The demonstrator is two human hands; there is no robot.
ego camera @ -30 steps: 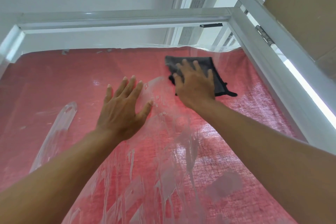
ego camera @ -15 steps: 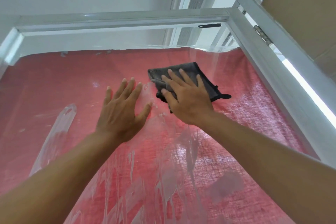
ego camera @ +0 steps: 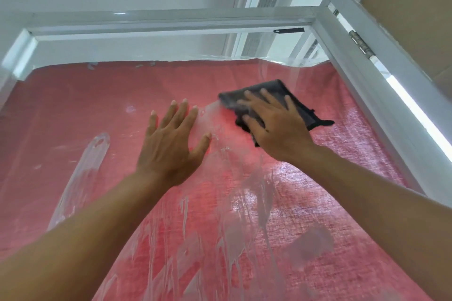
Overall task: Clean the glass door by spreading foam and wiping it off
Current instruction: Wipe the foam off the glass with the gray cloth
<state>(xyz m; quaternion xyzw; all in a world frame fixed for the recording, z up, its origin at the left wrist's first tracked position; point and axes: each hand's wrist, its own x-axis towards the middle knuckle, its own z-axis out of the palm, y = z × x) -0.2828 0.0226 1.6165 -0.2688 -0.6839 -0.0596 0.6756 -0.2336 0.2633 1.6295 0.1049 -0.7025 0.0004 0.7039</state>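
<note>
While the left hand (ego camera: 171, 144) lies flat, the right hand (ego camera: 276, 127) presses the cloth (ego camera: 291, 98) — fingers (ego camera: 267, 96) spread.

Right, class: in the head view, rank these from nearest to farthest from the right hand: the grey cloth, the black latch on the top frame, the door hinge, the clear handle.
1. Grey cloth: under the right hand, touching.
2. Black latch: above, on the top frame.
3. Door hinge: upper right, and clear handle: far left. Too close to call.

White frame (ego camera: 362, 73) (right) bounding glass (ego camera: 73, 105)
</note>
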